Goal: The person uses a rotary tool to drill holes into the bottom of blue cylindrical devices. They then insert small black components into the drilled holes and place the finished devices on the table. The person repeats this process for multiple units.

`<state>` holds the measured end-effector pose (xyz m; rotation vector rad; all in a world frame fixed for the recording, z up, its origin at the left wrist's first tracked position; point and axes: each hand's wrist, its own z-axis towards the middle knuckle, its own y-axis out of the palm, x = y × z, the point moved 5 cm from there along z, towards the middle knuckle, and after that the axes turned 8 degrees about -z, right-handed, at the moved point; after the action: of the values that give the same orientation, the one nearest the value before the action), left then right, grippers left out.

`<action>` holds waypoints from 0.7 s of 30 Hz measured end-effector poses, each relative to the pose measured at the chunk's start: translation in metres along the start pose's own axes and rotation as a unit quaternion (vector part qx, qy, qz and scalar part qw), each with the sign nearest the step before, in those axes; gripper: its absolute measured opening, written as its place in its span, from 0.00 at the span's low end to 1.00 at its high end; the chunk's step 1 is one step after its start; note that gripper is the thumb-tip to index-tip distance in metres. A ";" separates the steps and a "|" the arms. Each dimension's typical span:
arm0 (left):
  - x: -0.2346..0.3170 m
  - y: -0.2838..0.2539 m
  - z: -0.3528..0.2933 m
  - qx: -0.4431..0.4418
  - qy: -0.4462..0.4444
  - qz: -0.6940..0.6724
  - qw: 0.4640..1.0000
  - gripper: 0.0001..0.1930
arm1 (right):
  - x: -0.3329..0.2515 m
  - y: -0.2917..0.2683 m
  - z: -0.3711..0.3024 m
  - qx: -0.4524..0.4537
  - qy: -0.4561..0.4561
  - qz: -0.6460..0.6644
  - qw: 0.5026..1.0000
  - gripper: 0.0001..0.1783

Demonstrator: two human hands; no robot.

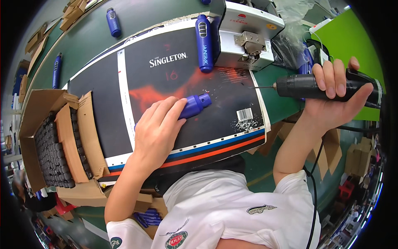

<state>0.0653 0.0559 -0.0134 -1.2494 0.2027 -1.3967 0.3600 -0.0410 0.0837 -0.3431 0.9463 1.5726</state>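
My left hand is closed around a blue plastic tube. The tube lies tilted on a black printed board, its narrower end with a small side hole pointing right; my palm hides the rest. In my right hand is a black corded power drill, held above the table's right side. Its thin bit points left, toward the tube, with a gap between them. White shavings are scattered on the board near a barcode.
A silver metal fixture stands at the back, with another blue tube beside it. More tubes lie farther left. An open cardboard box of small black parts sits at the left. Clear plastic bags lie behind the drill.
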 end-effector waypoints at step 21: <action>-0.004 0.013 -0.005 0.020 0.040 0.082 0.996 0.26 | 0.049 0.052 0.084 0.041 0.046 -0.240 0.969 0.15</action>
<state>0.0686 0.0525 -0.0271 -1.1195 0.3240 -1.3043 0.3237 0.0557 0.1224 -0.5467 0.9135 1.0787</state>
